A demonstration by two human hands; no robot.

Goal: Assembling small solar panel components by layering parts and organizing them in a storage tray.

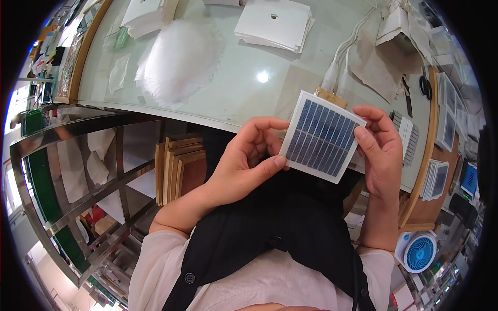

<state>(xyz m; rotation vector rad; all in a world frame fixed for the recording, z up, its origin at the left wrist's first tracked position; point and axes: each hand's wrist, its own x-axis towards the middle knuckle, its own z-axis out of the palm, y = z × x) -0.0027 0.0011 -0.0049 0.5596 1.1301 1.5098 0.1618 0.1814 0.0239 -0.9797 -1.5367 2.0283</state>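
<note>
Between my two hands is a small square solar panel (324,137), dark blue cells in a white border, tilted and raised over the table's front edge. My left hand (254,153) pinches its left edge between thumb and fingers. On the opposite edge, my right hand (378,142) grips the panel with the thumb on its face and the fingers curled behind. Just beyond the panel's top edge lies a small tan block (332,97) with white cables (340,65) running to it.
A fanned pile of translucent sheets (179,59) and a stack of white cards (274,23) lie on the pale table (244,93). Black scissors (425,87) and more panels (436,179) are at the right. Wooden frames (179,166) stand below left; a blue fan (419,252) is lower right.
</note>
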